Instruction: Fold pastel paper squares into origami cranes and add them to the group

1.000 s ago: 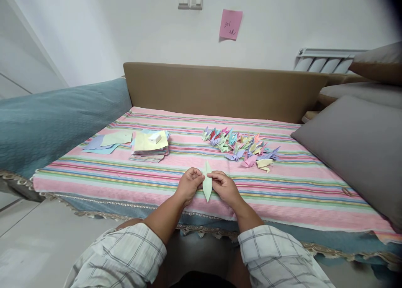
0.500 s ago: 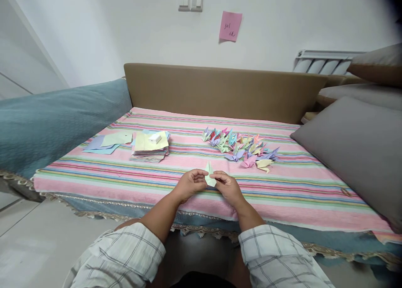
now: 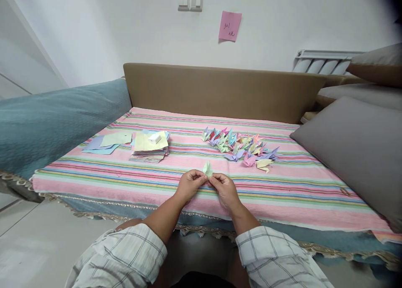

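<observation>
Striped cloth: right of paper stack, left hand and right hand pinch green paper, best creased edges aligned.

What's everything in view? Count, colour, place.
folded paper: one, pale green, held
paper cranes: many, mixed, right of centre
paper stack: one, mixed, left
block: one, white, on stack
loose sheets: several, pastel, left
striped cloth: one, pink, centre
backrest: one, brown, behind
armrest: one, blue, left
cushions: several, grey, brown, right
note: one, pink, wall
switch plates: two, white, wall
radiator: one, white, right
sleeves: two, white checked, bottom
left hand, right hand: two, centre
</observation>
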A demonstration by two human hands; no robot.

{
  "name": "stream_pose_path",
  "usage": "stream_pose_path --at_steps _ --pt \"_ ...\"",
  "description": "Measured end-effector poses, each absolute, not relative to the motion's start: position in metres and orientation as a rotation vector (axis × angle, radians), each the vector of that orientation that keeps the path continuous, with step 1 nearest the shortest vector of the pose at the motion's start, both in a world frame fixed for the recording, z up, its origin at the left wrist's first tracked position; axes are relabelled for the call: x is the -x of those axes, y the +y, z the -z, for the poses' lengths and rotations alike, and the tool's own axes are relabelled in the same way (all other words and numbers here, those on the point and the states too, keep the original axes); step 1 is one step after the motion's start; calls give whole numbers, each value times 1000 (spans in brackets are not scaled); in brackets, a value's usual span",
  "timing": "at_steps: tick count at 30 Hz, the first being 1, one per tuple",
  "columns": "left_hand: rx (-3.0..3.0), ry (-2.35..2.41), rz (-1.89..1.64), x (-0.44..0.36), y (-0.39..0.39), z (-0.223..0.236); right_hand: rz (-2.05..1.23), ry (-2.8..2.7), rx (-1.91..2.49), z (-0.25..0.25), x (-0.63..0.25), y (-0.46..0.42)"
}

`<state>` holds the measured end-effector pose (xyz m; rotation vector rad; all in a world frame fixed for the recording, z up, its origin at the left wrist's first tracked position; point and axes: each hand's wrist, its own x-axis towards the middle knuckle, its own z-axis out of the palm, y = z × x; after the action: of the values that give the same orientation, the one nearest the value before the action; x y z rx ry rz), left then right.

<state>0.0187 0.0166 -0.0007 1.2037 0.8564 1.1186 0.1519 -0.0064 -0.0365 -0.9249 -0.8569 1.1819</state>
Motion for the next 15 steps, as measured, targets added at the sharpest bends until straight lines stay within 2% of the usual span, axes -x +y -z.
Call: stream_pose_path --at_steps 7,15 --pt "-951 790 -1136 -24 13 -3 -1218 -687 847 28 -143 -9" --pt "-869 889 -1010 -22 15 -1 -1181 -742 840 35 -146 -5"
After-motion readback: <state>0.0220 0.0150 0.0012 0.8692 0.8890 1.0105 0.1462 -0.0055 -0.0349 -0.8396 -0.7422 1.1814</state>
